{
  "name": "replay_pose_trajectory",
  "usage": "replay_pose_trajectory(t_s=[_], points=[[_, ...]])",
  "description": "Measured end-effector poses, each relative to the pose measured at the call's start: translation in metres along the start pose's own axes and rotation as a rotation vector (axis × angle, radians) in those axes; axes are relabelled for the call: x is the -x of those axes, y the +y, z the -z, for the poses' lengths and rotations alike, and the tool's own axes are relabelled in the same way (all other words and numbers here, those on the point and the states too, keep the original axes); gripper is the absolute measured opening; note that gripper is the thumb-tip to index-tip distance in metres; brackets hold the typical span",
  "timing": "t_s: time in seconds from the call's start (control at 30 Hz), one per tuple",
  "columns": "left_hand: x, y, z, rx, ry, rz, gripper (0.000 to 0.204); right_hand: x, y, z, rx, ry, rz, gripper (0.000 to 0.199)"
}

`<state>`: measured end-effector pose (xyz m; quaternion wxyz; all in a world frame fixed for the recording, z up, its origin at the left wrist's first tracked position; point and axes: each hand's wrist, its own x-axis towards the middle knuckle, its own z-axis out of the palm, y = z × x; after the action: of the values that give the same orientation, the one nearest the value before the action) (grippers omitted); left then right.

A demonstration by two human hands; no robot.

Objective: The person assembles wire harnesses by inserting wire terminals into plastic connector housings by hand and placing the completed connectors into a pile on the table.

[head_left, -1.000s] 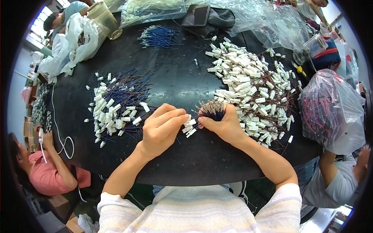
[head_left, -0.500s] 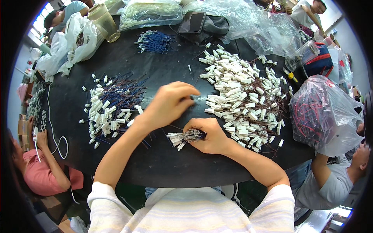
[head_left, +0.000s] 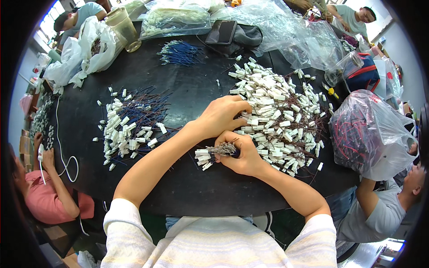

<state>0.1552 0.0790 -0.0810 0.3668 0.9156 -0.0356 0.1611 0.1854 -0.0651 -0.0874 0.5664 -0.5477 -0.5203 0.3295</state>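
Observation:
My right hand (head_left: pixel 242 155) is closed round a bundle of thin wires with white connectors (head_left: pixel 204 157), their white ends pointing left. Just above it, my left hand (head_left: pixel 223 115) reaches to the near left edge of a big heap of white connectors on brown wires (head_left: pixel 279 116). Its thumb and fingers are apart at the heap, with nothing visible between them. On the left of the dark table lies a smaller pile of white connectors with blue and brown wires (head_left: pixel 129 127).
Blue wires (head_left: pixel 179 52) lie at the back, near a phone (head_left: pixel 221 32) on a dark cloth pouch. Clear plastic sheeting (head_left: pixel 286 35) covers the far side. A plastic bag of red and dark wires (head_left: pixel 366 134) stands right. A white cable (head_left: pixel 58 129) runs at left. Other people sit around the table.
My left hand has moved right, from over the middle of the table to the edge of the big connector heap. My right hand has shifted slightly right with the bundle.

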Motion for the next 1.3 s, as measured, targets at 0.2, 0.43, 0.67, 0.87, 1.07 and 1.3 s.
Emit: replay_pose_trajectory(t_s=[0.2,0.43,0.67,0.87,1.07,1.3], points=[[0.010,0.003,0.009,0.237,-0.014,0.232,0.013,0.000,0.000,0.000,-0.036,0.071,-0.056,0.013],[0.065,0.007,0.036,0.458,0.275,0.507,0.010,-0.006,-0.005,0.004,-0.361,0.242,-0.419,0.008],[0.092,0.025,0.042,0.638,0.375,0.551,0.013,-0.005,-0.002,0.005,-0.318,0.261,-0.399,0.009],[0.093,0.028,0.044,0.623,0.339,0.486,0.014,-0.007,-0.012,0.004,-0.271,0.210,-0.417,0.007],[0.094,0.030,0.044,0.607,0.345,0.456,0.014,-0.010,-0.012,0.004,-0.244,0.170,-0.427,0.007],[0.094,0.029,0.045,0.473,0.262,0.376,0.014,-0.010,-0.013,0.006,-0.143,0.141,-0.406,0.009]])
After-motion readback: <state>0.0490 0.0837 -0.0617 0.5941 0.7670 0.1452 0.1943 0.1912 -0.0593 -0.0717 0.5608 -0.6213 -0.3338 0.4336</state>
